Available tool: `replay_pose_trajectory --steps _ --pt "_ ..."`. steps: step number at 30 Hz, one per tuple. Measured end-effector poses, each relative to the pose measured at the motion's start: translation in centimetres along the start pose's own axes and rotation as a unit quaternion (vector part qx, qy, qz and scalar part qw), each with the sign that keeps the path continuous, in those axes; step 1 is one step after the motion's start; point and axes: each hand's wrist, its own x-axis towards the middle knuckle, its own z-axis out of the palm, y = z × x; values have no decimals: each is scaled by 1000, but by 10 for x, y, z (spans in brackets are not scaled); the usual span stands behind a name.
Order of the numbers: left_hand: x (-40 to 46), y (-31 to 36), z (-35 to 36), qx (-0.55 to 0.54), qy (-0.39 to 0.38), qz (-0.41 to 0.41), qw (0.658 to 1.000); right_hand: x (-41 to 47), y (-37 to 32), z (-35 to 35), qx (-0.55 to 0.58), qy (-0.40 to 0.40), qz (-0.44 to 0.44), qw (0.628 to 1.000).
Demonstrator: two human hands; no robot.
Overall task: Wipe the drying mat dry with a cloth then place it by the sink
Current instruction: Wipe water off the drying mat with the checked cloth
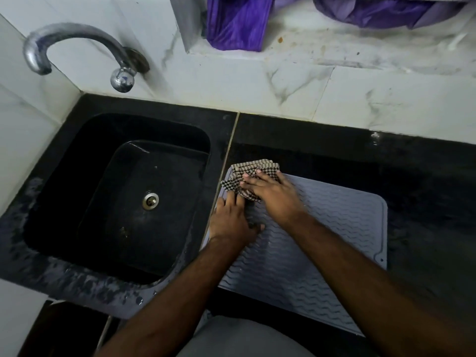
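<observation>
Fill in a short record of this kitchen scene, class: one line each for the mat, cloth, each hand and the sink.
mat: grey drying mat, flat on the black counter, right of the sink
cloth: checked cloth, on the mat's far left corner
right hand: right hand presses on the cloth
left hand: left hand rests flat on the mat's left edge
sink: black sink, tap above

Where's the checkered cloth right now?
In the head view, the checkered cloth lies on the far left corner of the drying mat, under the right hand, beside the sink.
</observation>
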Motion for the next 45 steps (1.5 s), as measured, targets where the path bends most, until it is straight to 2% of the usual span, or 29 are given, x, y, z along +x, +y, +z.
replay_pose_trajectory --steps 6,15,25,28,32,35,40,45 --pt "-3 4 -15 -36 -24 -19 999 -35 40 -5 -26 14 19 999" --pt "-6 6 -24 -71 -37 -35 996 -92 79 -11 -7 28 139 990" --pt "-11 3 -21 -63 -14 -20 998 -165 108 -5 -1 61 283 957" --pt "-15 4 -18 -51 -1 -7 999 -157 94 -3 17 67 345 936" --pt "-18 2 -15 -2 14 26 1000 -130 58 11 139 145 436 877" --pt "-21 0 -14 4 31 31 999 -102 21 20 145 143 486 850" --pt "-20 -5 -10 2 55 49 997 -53 -32 19 154 115 510 838" --pt "-18 -10 -13 7 38 78 996 -11 -79 15 200 99 455 862"
